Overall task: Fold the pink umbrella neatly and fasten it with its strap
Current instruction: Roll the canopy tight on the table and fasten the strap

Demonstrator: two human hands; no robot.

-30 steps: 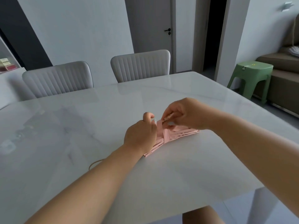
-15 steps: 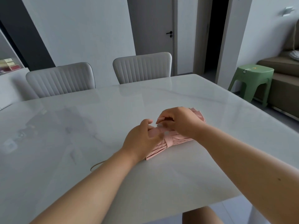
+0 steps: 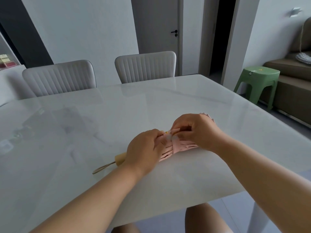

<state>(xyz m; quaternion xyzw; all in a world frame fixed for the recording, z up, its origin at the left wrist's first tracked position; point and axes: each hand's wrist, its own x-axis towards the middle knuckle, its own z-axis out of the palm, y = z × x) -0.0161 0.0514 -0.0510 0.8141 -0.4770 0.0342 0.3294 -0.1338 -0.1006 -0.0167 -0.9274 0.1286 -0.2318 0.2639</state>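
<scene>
Your right hand [image 3: 196,130] is curled over the far end of the folded pink fabric umbrella [image 3: 183,146], fingertips pinching at the narrow pink strap [image 3: 175,143] where it comes up over the top of the bundle. Your left hand [image 3: 144,150] is wrapped round the near end of the canopy, thumb and fingers closed on the pleats and pressing toward the strap's free end; a small pale tab with a yellow spot shows between the two hands, though what it is I cannot tell.

The umbrella lies on its side on the glossy white marble-look table [image 3: 101,125], toward the near right part of it. Its cream handle [image 3: 120,159] sticks out to the left past your left wrist, and a thin tan wrist loop [image 3: 102,168] trails from it on the tabletop.

As for progress, the canopy looks collapsed and gathered into tidy pleats, and the strap already runs round the middle. What seems left is pressing the fastener closed; whether it has caught is hidden under your fingers.

No containers are on the table. Two grey ribbed chairs [image 3: 144,67] stand at the far edge, and a green plastic stool [image 3: 257,84] stands on the floor at far right.
</scene>
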